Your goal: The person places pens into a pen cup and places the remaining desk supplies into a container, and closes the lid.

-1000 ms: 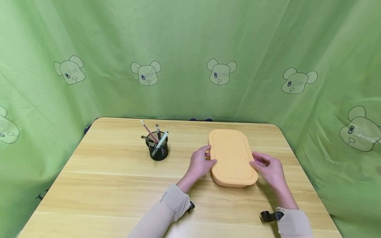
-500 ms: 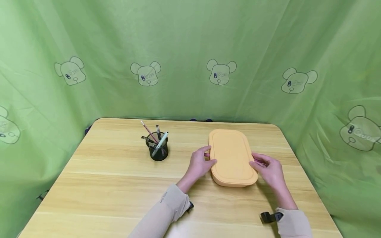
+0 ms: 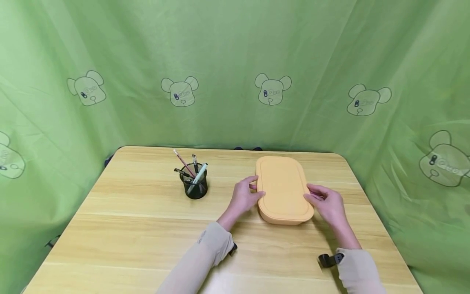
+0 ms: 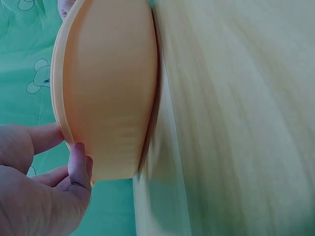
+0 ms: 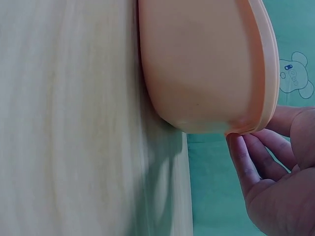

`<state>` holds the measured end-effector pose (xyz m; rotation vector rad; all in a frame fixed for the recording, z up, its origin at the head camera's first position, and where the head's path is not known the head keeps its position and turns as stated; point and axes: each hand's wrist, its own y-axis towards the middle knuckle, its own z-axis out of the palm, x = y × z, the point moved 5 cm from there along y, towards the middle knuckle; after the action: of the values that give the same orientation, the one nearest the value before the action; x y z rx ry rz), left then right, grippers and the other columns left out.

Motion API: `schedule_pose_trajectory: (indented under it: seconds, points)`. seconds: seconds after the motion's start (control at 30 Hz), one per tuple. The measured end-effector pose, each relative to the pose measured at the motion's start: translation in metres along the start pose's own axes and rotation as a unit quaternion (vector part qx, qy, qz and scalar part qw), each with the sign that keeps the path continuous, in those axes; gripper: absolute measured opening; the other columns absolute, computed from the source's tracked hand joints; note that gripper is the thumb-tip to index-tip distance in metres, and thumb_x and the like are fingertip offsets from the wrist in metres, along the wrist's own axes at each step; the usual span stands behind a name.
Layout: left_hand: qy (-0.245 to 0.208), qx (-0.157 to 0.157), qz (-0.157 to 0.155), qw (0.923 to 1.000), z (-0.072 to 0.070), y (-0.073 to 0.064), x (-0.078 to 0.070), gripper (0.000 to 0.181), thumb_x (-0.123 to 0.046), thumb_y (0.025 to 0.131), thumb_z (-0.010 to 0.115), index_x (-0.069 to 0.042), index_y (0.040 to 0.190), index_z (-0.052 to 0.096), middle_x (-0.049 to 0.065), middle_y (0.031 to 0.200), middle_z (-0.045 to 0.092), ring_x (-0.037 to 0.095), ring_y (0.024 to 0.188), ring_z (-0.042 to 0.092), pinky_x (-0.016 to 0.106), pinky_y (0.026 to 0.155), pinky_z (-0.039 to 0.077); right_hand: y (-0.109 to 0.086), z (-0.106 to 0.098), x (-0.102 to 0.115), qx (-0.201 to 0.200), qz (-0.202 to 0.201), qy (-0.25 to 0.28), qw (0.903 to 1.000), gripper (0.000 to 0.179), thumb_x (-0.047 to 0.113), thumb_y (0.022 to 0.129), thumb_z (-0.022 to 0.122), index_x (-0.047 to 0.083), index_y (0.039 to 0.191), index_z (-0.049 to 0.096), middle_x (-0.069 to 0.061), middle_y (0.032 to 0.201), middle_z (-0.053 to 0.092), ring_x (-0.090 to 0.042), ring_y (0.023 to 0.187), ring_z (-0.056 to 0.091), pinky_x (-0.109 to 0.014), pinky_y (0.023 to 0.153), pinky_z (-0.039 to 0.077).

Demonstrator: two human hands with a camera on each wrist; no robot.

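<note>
A light-orange lidded box [image 3: 283, 190] with rounded corners is on the right half of the wooden table [image 3: 147, 237]. Its lid [image 4: 58, 83] covers the top, so the inside is hidden. At the box's left side my left hand [image 3: 243, 197] pinches the lid's rim between thumb and fingers. Opposite it, my right hand [image 3: 328, 204] grips the rim on the right side. Both wrist views show the box's smooth wall, with its base close to the tabletop; whether it touches there I cannot tell.
A black mesh pen holder [image 3: 196, 190] with several pens and a pencil [image 3: 183, 162] stands left of the box. Green curtains [image 3: 227, 49] printed with bear heads hang behind and beside the table.
Between the half-second-old frame and now, the box has shifted slightly toward the table's far edge and a little left. Both hands have moved with it. The pen holder has stayed put.
</note>
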<state>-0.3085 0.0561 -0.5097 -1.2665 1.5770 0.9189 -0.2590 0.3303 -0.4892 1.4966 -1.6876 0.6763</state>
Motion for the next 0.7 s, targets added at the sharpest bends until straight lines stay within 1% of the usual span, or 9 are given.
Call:
schedule_pose_trajectory:
  seconds: [0.17,0.2,0.27,0.33,0.4,0.47,0.57,0.7]
  points:
    - [0.0,0.0,0.001,1.0,-0.0017,0.0025,0.0014,0.061,-0.009,0.09,0.08,-0.005,0.146,0.057,0.013,0.114,0.072,0.025,0.106,0.069,0.019,0.07,0.059,0.0048,0.0035,0.0015,-0.006,-0.008,-0.01,0.9999,0.045,0.017,0.095,0.077,-0.002,0.134,0.066,-0.026,0.132,0.067,0.015,0.095,0.06,-0.003,0.083,0.052]
    - [0.0,0.0,0.0,1.0,-0.002,0.0024,0.0017,0.06,-0.009,0.09,0.08,-0.005,0.146,0.057,0.013,0.114,0.072,0.025,0.106,0.069,0.019,0.07,0.059,0.005,0.004,0.0017,-0.007,-0.009,-0.014,0.9998,0.044,0.017,0.095,0.077,-0.002,0.133,0.067,-0.025,0.132,0.068,0.013,0.096,0.061,-0.002,0.082,0.051]
    - [0.0,-0.001,-0.002,1.0,-0.0024,0.0022,0.0024,0.061,-0.009,0.09,0.08,-0.006,0.146,0.057,0.012,0.113,0.072,0.023,0.103,0.069,0.019,0.069,0.059,0.0049,0.005,0.0023,-0.009,-0.012,-0.019,0.9997,0.043,0.016,0.095,0.077,-0.002,0.132,0.067,-0.025,0.131,0.068,0.002,0.1,0.067,-0.002,0.082,0.051]
    - [-0.001,-0.002,-0.006,1.0,-0.0027,0.0014,0.0031,0.061,-0.01,0.09,0.08,-0.007,0.146,0.057,0.011,0.112,0.072,0.019,0.1,0.068,0.019,0.069,0.059,0.0045,0.0059,0.0026,-0.009,-0.014,-0.02,0.9997,0.042,0.016,0.095,0.077,-0.003,0.132,0.067,-0.026,0.13,0.069,-0.015,0.107,0.072,-0.002,0.082,0.052]
    - [-0.002,-0.003,-0.01,0.9999,-0.0032,0.0005,0.0039,0.061,-0.01,0.09,0.08,-0.007,0.146,0.057,0.01,0.111,0.071,0.015,0.096,0.067,0.02,0.069,0.059,0.0038,0.0069,0.0035,-0.007,-0.017,-0.021,0.9996,0.042,0.015,0.095,0.076,-0.003,0.132,0.067,-0.026,0.13,0.068,-0.03,0.115,0.07,-0.002,0.082,0.052]
    - [0.0,-0.004,-0.011,0.9999,-0.0043,-0.0002,0.0041,0.061,-0.01,0.09,0.081,-0.007,0.146,0.057,0.01,0.11,0.071,0.013,0.094,0.066,0.02,0.068,0.059,0.0036,0.008,0.004,-0.006,-0.017,-0.022,0.9996,0.042,0.015,0.095,0.076,-0.003,0.132,0.067,-0.026,0.13,0.068,-0.038,0.118,0.068,-0.002,0.082,0.051]
    - [0.002,-0.005,-0.006,1.0,-0.0061,-0.0002,0.003,0.06,-0.01,0.09,0.08,-0.007,0.146,0.058,0.01,0.111,0.071,0.015,0.096,0.066,0.02,0.069,0.059,0.0043,0.009,0.0049,-0.007,-0.019,-0.026,0.9994,0.042,0.015,0.096,0.076,-0.003,0.132,0.067,-0.026,0.13,0.069,-0.039,0.118,0.067,-0.001,0.082,0.051]
    - [0.013,-0.008,0.004,0.9999,-0.0098,0.0004,0.0022,0.059,-0.013,0.091,0.08,-0.007,0.146,0.058,0.011,0.112,0.072,0.017,0.099,0.067,0.02,0.071,0.058,0.0071,0.0101,0.0059,-0.007,-0.032,-0.034,0.9989,0.041,0.016,0.096,0.075,-0.002,0.132,0.067,-0.025,0.128,0.07,-0.034,0.114,0.069,-0.002,0.081,0.051]
